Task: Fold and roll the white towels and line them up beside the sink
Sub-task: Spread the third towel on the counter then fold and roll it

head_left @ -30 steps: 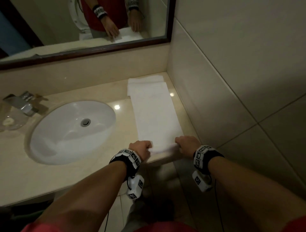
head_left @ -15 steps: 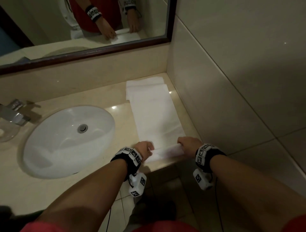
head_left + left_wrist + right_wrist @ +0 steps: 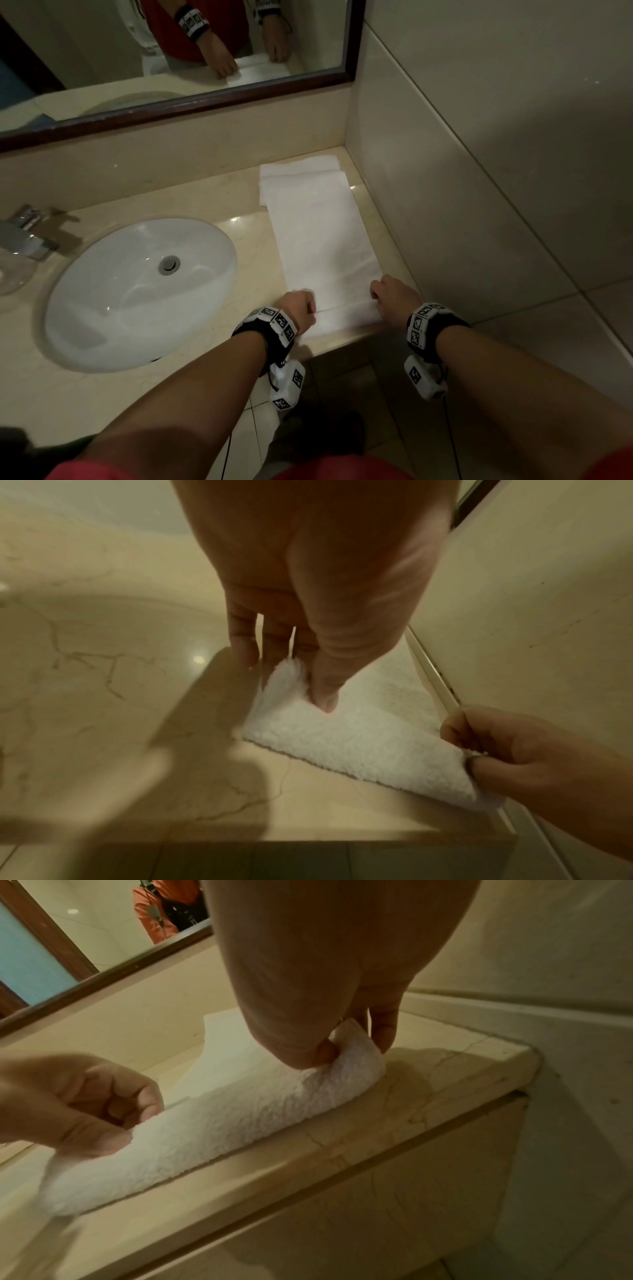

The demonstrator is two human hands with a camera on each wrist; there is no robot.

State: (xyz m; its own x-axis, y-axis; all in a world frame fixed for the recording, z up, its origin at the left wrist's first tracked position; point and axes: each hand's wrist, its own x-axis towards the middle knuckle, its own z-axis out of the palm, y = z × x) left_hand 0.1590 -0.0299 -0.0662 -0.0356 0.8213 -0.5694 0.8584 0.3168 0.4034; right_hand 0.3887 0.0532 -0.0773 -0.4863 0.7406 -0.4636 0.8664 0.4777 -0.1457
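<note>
Though partly hidden, white towel (image 3: pixel 322 240) near-end curled.

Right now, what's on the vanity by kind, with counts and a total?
White towels: 2, one long folded strip pinched at its near end by the left hand and right hand, one folded behind it
Sink: 1
Faucet: 1
Total: 4

A bathroom: a white oval basin (image 3: pixel 137 291) sunk in a beige marble counter (image 3: pixel 212 192), a dark-framed wall mirror (image 3: pixel 349 41) at the far side, tiled walls (image 3: pixel 479 137).
</note>
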